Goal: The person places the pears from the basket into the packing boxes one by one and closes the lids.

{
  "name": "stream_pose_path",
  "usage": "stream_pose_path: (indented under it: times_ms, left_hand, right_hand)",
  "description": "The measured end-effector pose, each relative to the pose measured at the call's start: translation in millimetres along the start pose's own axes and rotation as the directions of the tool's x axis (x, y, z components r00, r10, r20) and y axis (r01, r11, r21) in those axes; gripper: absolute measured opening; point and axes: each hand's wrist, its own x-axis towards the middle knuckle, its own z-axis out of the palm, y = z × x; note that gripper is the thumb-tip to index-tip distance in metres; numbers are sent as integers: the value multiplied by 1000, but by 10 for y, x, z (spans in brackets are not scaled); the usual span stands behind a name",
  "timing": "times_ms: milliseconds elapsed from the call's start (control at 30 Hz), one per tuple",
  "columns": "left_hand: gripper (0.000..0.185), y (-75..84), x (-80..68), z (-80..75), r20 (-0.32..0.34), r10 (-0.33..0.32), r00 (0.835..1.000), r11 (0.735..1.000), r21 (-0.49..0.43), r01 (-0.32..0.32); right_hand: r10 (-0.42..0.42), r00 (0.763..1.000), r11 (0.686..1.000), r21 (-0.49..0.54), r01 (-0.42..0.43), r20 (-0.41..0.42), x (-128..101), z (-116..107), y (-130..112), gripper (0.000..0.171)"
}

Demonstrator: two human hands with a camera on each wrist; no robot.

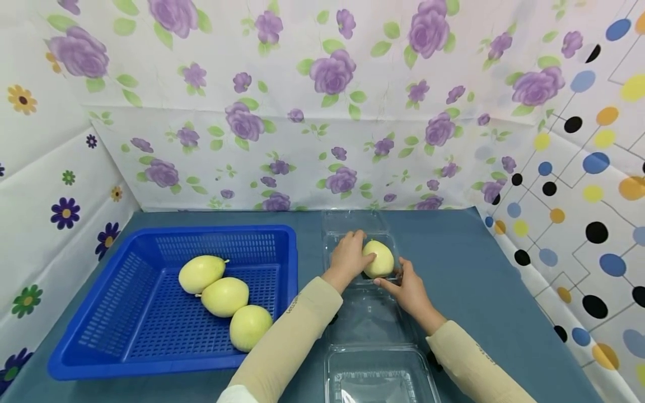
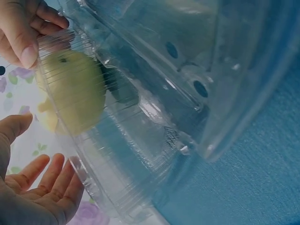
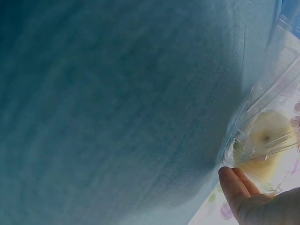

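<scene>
A pale yellow pear (image 1: pixel 381 259) sits in the farther clear plastic clamshell box (image 1: pixel 335 224), whose lid is raised. My left hand (image 1: pixel 349 256) is at the box's left side, its thumb beside the pear; in the left wrist view the fingers of this hand (image 2: pixel 42 192) are spread and fairly straight. At the box's near right corner, my right hand (image 1: pixel 412 292) pinches the rim between thumb and fingers. The right wrist view catches part of this hand (image 3: pixel 253 201) against the clear wall, with the pear (image 3: pixel 267 136) behind the plastic.
On the left, a blue plastic basket (image 1: pixel 171 366) holds three pears (image 1: pixel 225 296). Another clear plastic box (image 1: pixel 380 372) lies open at the near edge. Flowered sheeting (image 1: pixel 302 140) rises behind the blue-grey table (image 1: pixel 468 268), and dotted sheeting (image 1: pixel 579 224) stands on the right.
</scene>
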Motion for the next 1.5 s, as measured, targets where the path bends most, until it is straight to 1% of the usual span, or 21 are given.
stream_pose_path:
  times_ms: [200,433,600,833,1033,1167,1400,1500]
  left_hand:
    - [41,0,10,-25,-30,16,999,1000,-7,-16]
    - [31,58,-14,-96,-45,39,998,999,-20,-40]
    - [24,90,-25,-130,-47,51,998,999,-9,-52]
    - [21,108,-35,-173,-37,58,998,998,20,-57]
    - [17,102,-59,-230,-54,91,994,995,35,-89]
    - [15,85,-64,-257,-56,84,995,996,43,-82]
    - [17,87,-56,-333,-51,54,997,997,51,-52]
    - [17,101,-59,-383,-62,59,996,997,60,-56]
  right_hand:
    - [-6,1000,1000,-5,6,3,-1,13,4,97]
    - [5,1000,1000,-7,-5,1,14,14,27,97]
    - [-2,1000,1000,-13,2,2,16,12,19,96]
    - [-9,1000,1000,-18,10,1,6,3,-9,94]
    - [-5,1000,1000,-21,5,3,8,5,-2,95]
    - [-11,1000,1000,-22,11,4,7,6,-8,94]
    - [-5,1000,1000,-27,6,12,6,12,-2,96]
    - [-4,1000,1000,-24,4,16,2,0,-3,96]
